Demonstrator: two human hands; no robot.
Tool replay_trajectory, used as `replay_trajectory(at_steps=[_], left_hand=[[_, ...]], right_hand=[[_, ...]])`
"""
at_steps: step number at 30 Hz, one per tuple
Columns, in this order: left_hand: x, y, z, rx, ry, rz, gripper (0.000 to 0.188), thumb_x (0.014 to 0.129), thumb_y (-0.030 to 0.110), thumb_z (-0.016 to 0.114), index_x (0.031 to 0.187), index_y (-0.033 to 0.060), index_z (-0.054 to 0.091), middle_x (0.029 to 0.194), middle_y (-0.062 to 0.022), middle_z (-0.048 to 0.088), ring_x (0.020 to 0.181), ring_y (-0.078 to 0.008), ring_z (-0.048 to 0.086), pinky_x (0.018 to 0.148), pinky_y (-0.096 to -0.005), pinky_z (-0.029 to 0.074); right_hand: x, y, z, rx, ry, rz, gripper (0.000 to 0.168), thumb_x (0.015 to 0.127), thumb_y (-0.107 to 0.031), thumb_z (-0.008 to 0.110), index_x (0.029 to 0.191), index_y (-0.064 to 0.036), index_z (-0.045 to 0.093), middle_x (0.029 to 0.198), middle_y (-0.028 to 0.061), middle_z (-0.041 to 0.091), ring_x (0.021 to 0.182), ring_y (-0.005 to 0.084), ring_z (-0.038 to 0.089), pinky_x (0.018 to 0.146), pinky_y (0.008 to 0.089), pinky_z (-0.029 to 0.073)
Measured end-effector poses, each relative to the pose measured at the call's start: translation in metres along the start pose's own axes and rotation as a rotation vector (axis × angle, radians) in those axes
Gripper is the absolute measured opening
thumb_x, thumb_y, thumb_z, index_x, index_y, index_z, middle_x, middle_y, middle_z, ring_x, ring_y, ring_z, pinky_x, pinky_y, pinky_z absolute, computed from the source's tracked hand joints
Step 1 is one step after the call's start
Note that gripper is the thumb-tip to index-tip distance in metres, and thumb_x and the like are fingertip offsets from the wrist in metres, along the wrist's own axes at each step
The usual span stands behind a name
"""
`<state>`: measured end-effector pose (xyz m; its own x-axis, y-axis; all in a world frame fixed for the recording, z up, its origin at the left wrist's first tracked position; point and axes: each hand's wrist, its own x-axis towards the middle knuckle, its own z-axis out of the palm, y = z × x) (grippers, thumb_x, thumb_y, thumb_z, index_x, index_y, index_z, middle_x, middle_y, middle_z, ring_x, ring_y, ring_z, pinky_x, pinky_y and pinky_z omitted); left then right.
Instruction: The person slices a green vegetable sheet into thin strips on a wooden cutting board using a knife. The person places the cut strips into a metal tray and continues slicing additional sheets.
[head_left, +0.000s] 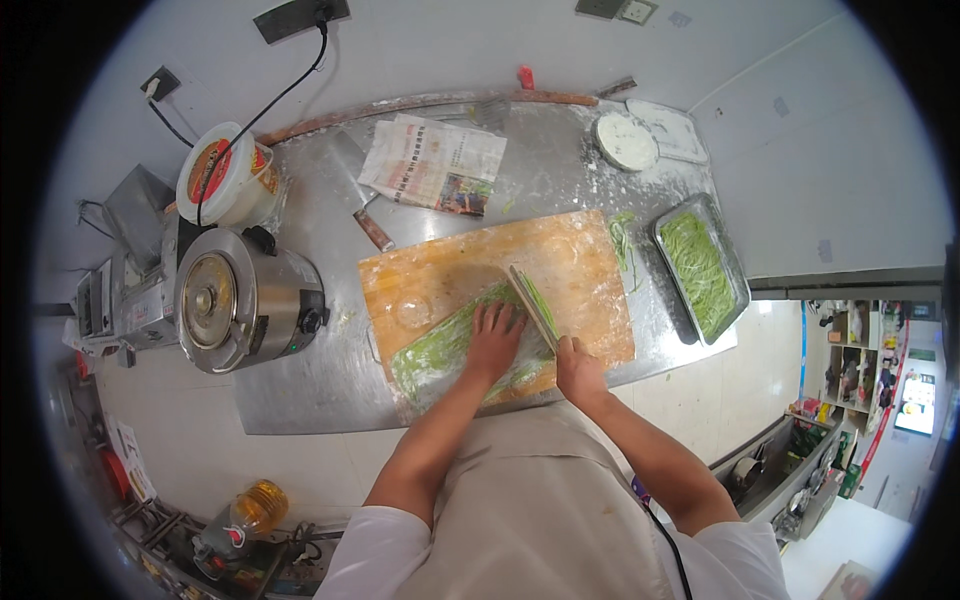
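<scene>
A wooden cutting board (465, 255) dusted with flour lies before me on a steel table. Across its lower left stretches a floured sheet of folded green dough (435, 352). My left hand (496, 341) rests flat on the dough, fingers spread, just left of the blade. My right hand (580, 371) grips a kitchen knife (531, 309) at the board's right half, its blade nearly upright and seen along its spine. Thin green dough strips (541, 300) stand against the blade's right side; my right hand hides the handle.
A metal tray (739, 259) of green noodles (697, 274) sits right of the board, near stray strips (622, 236). Beyond are a wooden-handled cleaver (373, 229), newspaper (435, 161) and a bowl of flour (626, 140). At left stand a steel electric cooker (281, 300) and plastic bucket (255, 199).
</scene>
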<state>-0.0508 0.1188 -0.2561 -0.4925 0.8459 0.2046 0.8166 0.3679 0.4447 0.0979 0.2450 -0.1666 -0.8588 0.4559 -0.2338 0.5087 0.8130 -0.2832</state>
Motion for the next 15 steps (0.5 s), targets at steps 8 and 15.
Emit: replay_trajectory(at_steps=[8, 15], left_hand=[[-0.005, -0.001, -0.001, -0.007, 0.007, 0.003, 0.037, 0.085, 0.014, 0.062, 0.122, 0.0150, 0.068, 0.137, -0.0144, 0.053, 0.137, -0.0370, 0.040, 0.118, -0.0607, 0.025], [-0.002, -0.001, -0.002, 0.034, 0.018, 0.013, 0.036, 0.085, 0.014, 0.063, 0.120, 0.0149, 0.068, 0.135, -0.0136, 0.054, 0.136, -0.0374, 0.041, 0.117, -0.0606, 0.027]], right_hand=[[-0.019, -0.008, -0.008, 0.004, -0.110, 0.017, 0.014, 0.092, -0.008, 0.055, 0.103, -0.002, 0.047, 0.094, 0.0226, 0.060, 0.077, 0.0450, 0.066, 0.064, 0.0537, 0.055], [0.000, -0.013, 0.018, -0.005, -0.064, 0.021, 0.014, 0.090, -0.006, 0.055, 0.102, -0.003, 0.048, 0.094, 0.0217, 0.061, 0.077, 0.0447, 0.066, 0.064, 0.0543, 0.054]])
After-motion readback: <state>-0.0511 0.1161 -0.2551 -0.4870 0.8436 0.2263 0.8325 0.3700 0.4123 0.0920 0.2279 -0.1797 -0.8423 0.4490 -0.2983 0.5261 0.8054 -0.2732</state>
